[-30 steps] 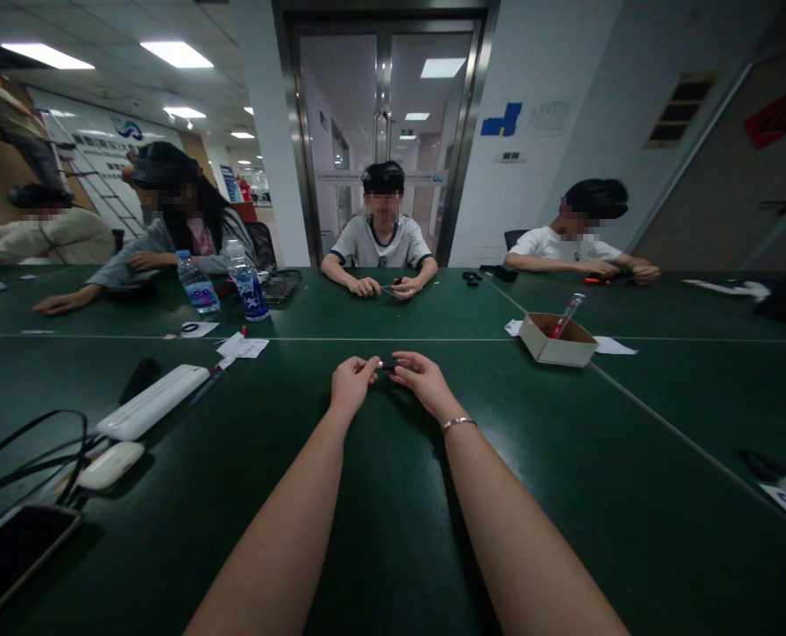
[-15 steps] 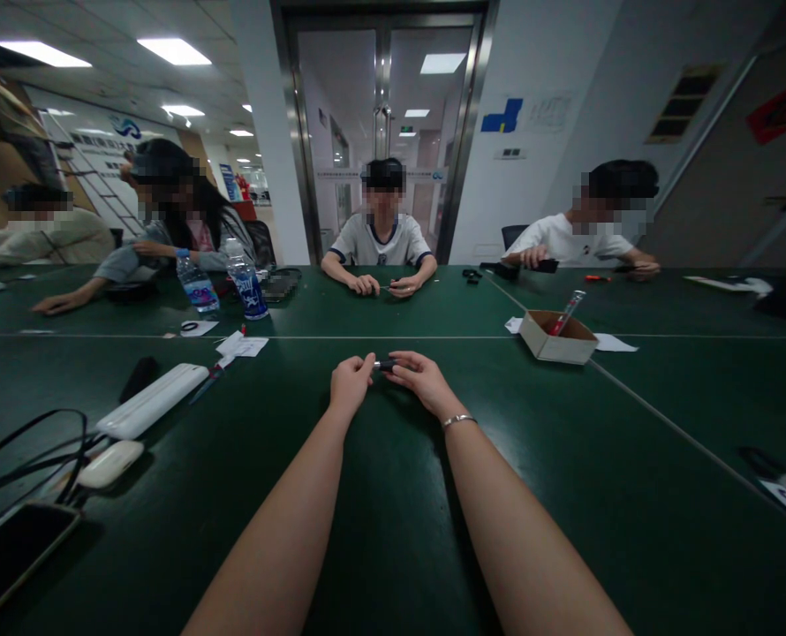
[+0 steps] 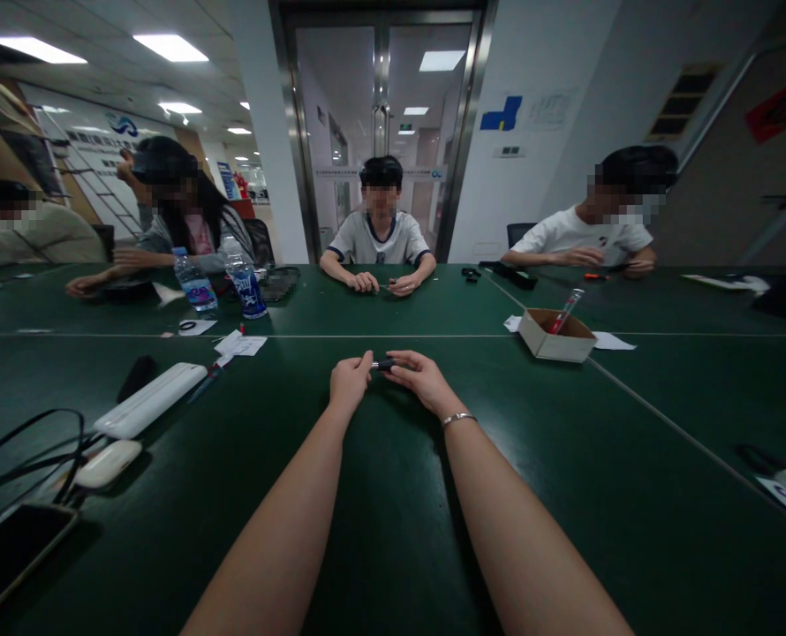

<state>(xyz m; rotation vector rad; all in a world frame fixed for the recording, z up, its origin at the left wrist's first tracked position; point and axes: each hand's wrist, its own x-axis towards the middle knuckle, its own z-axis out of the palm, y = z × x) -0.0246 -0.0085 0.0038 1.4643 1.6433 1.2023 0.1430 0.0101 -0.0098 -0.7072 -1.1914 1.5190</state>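
Between my hands, just above the dark green table [image 3: 393, 459], is a small black-and-silver cylinder [image 3: 385, 364]; its exact kind is too small to tell. My left hand [image 3: 351, 382] pinches the silver end between thumb and fingertips. On the black end, the thumb and fingers of my right hand [image 3: 420, 380] close from the other side. A silver bracelet [image 3: 459, 419] circles my right wrist. Parts of the cylinder are hidden by my fingers.
An open box [image 3: 557, 344] holding a red-and-clear tube stands ahead to the right. At left lie a white power strip [image 3: 151, 402], a white oval case [image 3: 109, 465], cables and a phone [image 3: 18, 561]. Two bottles [image 3: 245, 287] stand farther off. Several people sit around the table.
My hands stay almost in place, with slightly more of the silver part showing between them. The person at right has lowered a dark item; the person at left has shifted an arm.
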